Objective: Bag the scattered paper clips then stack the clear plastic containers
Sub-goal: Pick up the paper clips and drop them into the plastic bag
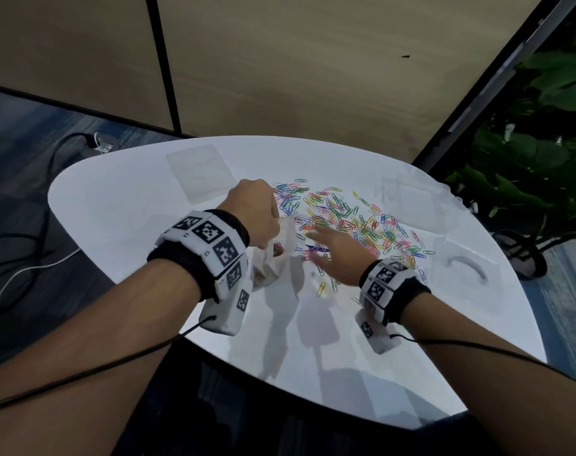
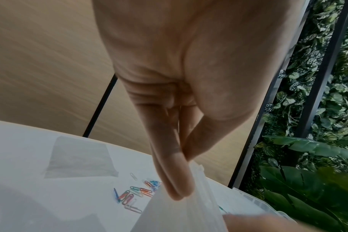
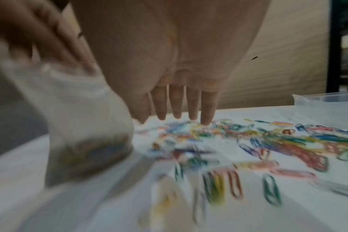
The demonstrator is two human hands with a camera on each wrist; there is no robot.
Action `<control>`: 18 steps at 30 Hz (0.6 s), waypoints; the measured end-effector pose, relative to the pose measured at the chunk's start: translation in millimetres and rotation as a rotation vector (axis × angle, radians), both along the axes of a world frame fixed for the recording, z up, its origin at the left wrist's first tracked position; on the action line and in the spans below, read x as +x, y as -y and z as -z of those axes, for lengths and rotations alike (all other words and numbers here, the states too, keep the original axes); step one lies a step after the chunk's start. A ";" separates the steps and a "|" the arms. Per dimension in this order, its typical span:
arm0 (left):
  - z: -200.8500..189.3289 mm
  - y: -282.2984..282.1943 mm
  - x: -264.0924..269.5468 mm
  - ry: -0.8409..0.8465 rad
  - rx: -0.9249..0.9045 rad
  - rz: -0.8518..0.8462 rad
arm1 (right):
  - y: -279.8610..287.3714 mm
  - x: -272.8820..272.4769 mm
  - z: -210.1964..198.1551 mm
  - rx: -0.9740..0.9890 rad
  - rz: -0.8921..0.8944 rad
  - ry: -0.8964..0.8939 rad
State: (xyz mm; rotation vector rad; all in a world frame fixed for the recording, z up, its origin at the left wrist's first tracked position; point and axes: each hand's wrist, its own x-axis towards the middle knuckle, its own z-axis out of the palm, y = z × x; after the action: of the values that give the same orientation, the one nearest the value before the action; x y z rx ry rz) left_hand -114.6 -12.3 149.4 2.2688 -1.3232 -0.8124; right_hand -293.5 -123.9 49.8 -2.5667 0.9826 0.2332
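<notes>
Meanwhile, left hand point(image 1: 255, 212) pinches one bag point(image 1: 276, 255); right hand point(image 1: 334, 255), fingers spread, touches countless paper clips point(image 1: 355, 218).

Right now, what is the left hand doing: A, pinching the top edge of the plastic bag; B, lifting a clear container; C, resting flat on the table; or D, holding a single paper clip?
A: the left hand pinches the plastic bag by its top edge, above the table.

No readable text, wristbands point(image 1: 214, 245) bear only black-and-white coded squares
</notes>
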 end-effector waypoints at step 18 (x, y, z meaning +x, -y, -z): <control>-2.6 4.1 -4.4 0.018 0.040 0.044 | 21.4 -58.5 67.7 -0.321 -0.014 -0.104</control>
State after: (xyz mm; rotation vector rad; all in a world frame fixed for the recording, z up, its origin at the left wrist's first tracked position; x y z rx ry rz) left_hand -119.0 -16.5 152.0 2.2906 -1.3810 -0.8420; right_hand -352.0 -145.2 -17.8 -2.8765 1.1194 0.2301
